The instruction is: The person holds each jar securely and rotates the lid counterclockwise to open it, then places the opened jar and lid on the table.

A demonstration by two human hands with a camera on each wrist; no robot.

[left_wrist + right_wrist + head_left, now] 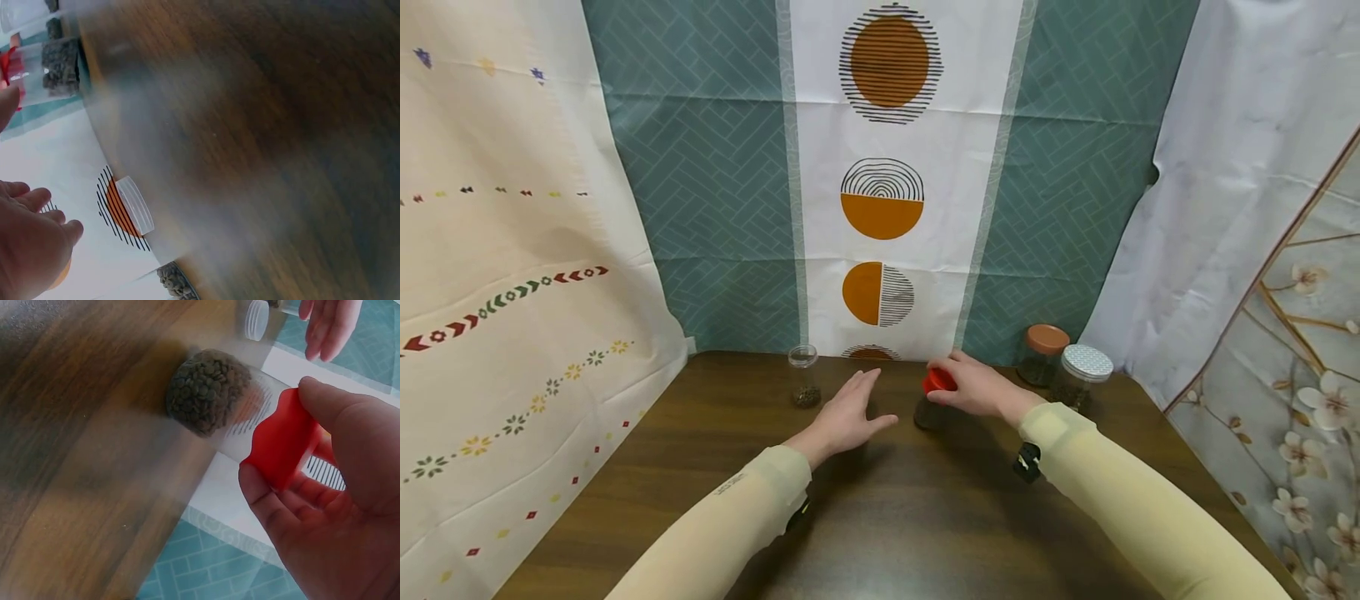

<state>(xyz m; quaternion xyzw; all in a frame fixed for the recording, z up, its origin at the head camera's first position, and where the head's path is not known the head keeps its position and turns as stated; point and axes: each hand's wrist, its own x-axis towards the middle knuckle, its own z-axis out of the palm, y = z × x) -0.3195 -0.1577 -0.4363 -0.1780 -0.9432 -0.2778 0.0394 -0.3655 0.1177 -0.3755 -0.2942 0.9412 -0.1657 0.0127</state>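
Note:
My right hand (973, 385) pinches the red lid (284, 439) of a clear jar (234, 403) between thumb and fingers. Brown, lentil-like pieces (203, 390) fill the lower part of this upright jar, which stands on the table. To its left, my left hand (844, 414) hovers over the table with spread fingers and holds nothing. A small clear jar (805, 379) with dark pieces in its bottom stands just beyond the left hand. Between the two jars a translucent ridged lid (134, 205) stands at the table's far side, hidden behind the left hand in the head view.
At the back right of the brown wooden table (895, 533) stand a jar with an orange-brown lid (1047, 338) and a jar with a pale patterned lid (1087, 362). Patterned cloth (700, 183) hangs behind the table and on both sides.

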